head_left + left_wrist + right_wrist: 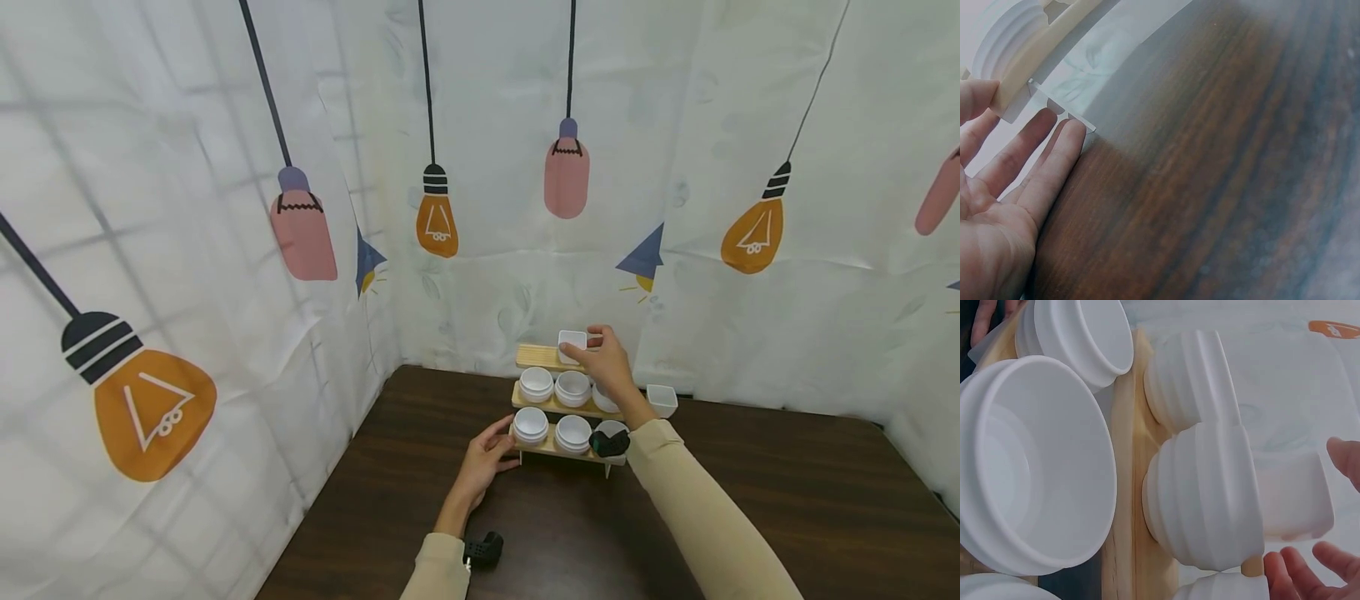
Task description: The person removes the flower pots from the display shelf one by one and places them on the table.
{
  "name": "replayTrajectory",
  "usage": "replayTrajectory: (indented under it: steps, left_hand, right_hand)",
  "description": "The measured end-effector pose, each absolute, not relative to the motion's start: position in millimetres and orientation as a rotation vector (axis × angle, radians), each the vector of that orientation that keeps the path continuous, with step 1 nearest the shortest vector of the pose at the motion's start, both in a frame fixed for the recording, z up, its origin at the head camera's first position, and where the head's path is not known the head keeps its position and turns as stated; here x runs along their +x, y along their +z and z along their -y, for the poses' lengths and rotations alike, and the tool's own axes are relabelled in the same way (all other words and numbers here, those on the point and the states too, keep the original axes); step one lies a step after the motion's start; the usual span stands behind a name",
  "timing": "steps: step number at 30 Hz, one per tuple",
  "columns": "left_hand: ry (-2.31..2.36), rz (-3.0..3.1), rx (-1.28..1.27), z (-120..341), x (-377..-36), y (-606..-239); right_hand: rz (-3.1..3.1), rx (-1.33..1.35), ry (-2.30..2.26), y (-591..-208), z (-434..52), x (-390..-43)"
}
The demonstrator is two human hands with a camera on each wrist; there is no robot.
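Observation:
A stepped wooden stand [531, 357] with three tiers bears white pots. My left hand [483, 462] holds the left end of its lowest board, the thumb [979, 97] on the board's end and the other fingers spread below it. On the top tier is a small square white pot [572, 337]. Around this pot is my right hand [609, 362], fingers [1297, 569] along one side and thumb close to its rim, with a small gap showing in the right wrist view. Round white bowls fill the lower tiers, among them a front-left one [530, 425] and a ribbed one [1204, 494].
Another square white pot [662, 398] stands on the dark wooden table [787, 467], right of the stand and beside my right forearm. A pale curtain [480, 292] printed with lamps hangs close behind the stand and along the left side.

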State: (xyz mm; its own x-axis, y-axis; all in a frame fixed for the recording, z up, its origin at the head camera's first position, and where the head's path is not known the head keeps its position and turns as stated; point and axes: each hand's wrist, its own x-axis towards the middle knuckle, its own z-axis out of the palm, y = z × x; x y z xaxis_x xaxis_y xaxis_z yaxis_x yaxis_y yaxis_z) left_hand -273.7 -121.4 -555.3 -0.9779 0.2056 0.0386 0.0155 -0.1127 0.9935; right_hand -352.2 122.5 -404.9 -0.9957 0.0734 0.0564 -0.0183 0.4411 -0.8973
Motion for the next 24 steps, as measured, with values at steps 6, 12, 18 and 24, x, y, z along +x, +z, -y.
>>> replayTrajectory:
  steps: [6, 12, 18, 24]
  left_hand:
    - [2.236, -2.008, 0.256, 121.4, -274.9, -556.4]
    - [2.235, -2.003, 0.239, 120.7, -275.9, -557.3]
    - [2.240, -1.992, 0.239, 120.9, -274.6, -555.9]
    - [2.239, -1.986, 0.249, 121.3, -274.2, -555.3]
  right_hand:
    - [2.599, -0.066, 1.575, -406.1, -121.5, -353.5]
    - [2.597, -0.089, 1.562, -408.0, -119.7, -355.7]
    - [2.605, -0.085, 1.530, -409.5, -117.7, -355.6]
    - [2.602, -0.064, 1.504, -411.7, -117.2, -355.4]
